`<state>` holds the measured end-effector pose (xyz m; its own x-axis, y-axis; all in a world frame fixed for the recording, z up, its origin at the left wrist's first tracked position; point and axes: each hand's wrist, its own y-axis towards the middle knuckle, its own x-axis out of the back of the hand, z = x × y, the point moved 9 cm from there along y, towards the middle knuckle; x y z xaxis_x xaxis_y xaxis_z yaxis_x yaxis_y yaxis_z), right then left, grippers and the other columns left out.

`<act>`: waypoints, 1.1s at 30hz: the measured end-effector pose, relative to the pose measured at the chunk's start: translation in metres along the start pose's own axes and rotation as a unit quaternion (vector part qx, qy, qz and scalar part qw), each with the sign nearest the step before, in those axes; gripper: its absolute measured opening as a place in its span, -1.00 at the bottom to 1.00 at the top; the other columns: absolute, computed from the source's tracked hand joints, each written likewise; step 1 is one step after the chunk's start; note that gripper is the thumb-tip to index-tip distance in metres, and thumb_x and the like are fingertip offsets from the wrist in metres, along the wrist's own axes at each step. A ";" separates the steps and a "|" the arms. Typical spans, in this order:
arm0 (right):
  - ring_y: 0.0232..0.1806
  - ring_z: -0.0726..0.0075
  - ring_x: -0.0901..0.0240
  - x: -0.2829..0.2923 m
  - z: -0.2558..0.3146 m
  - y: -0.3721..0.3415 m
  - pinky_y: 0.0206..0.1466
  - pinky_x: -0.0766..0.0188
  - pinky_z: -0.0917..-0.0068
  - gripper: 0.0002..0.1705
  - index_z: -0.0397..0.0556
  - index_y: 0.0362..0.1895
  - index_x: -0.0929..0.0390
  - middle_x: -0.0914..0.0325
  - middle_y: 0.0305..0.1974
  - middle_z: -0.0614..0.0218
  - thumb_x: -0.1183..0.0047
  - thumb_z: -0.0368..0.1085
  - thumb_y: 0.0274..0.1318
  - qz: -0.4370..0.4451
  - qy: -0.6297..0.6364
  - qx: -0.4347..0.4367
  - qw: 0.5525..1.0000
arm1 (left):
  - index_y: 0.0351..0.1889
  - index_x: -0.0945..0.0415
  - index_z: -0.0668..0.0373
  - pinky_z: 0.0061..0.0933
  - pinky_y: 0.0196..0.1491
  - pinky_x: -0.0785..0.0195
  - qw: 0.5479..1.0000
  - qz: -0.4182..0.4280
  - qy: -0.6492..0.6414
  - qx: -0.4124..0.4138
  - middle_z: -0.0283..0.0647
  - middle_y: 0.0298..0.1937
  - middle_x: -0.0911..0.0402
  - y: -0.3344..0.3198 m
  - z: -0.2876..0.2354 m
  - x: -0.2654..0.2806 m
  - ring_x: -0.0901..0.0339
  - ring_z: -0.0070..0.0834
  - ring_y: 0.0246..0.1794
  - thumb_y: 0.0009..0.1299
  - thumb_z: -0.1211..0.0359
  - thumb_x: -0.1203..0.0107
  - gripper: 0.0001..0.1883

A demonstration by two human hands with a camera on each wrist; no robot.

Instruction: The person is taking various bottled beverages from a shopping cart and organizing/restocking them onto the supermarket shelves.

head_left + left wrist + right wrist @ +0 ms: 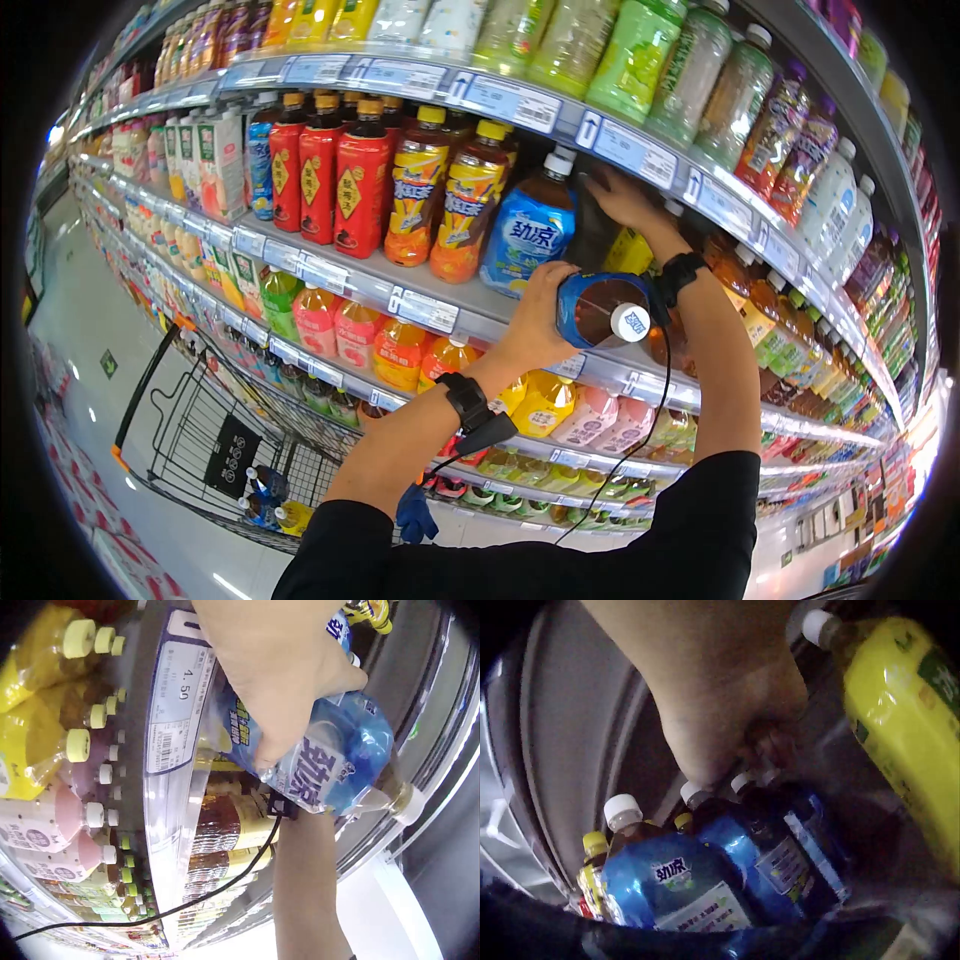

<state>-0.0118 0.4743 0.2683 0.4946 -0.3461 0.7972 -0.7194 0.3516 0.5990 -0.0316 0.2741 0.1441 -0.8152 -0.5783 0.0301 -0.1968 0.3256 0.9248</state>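
Note:
My left hand (545, 320) grips a large drink bottle (590, 308) with a blue label and white cap, thumb and fingers round its body. The bottle tilts out in front of the shelf edge, cap towards me. In the left wrist view the same blue-labelled bottle (330, 757) lies across the picture under the left hand (277, 675). My right hand (625, 200) reaches deep into the shelf, beside a standing blue-labelled bottle (530, 230). In the right wrist view the right hand (720, 697) is right at the caps of rear blue-labelled bottles (757, 847); its fingertips are partly hidden in shadow.
A yellow-labelled bottle (900, 705) stands close beside the right hand. Red-labelled bottles (360, 190) line the same shelf to the left. The upper shelf edge with price tags (625, 140) runs just above the right hand. A shopping cart (200, 440) with several bottles stands at lower left.

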 end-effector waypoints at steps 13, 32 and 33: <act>0.32 -0.13 0.01 -0.103 0.035 -0.065 0.30 0.04 -0.13 0.03 0.14 0.39 0.15 0.03 0.33 -0.03 0.40 0.52 0.00 0.366 0.635 -0.280 0.620 | 0.16 -0.09 0.22 -0.28 0.14 -0.15 0.994 -0.061 -0.085 0.023 -0.05 0.05 -0.27 -0.009 0.010 0.014 -0.31 -0.25 0.08 -0.22 0.26 -0.47 -0.02; 0.27 0.08 -0.11 -0.101 0.040 -0.050 0.26 -0.08 -0.03 -0.13 0.20 0.35 0.00 -0.13 0.28 0.16 0.23 0.39 0.07 0.301 0.654 -0.273 0.638 | 0.06 -0.16 0.22 -0.28 0.06 -0.21 0.985 -0.123 -0.118 0.024 -0.06 -0.06 -0.35 -0.006 0.002 0.024 -0.37 -0.19 -0.03 -0.18 0.27 -0.47 -0.14; 0.26 0.06 -0.12 -0.103 0.039 -0.053 0.26 -0.07 -0.03 -0.11 0.19 0.35 0.01 -0.13 0.28 0.14 0.22 0.40 0.05 0.329 0.665 -0.285 0.607 | 0.06 -0.16 0.23 -0.28 0.07 -0.21 0.985 -0.119 -0.120 0.023 -0.07 -0.05 -0.35 -0.006 0.001 0.024 -0.37 -0.21 -0.02 -0.20 0.27 -0.48 -0.12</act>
<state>-0.0439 0.4570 0.1521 0.4216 0.9067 0.0074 -0.8758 0.4094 -0.2556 -0.0504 0.2592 0.1390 -0.8470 -0.4506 -0.2820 -0.4188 0.2389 0.8761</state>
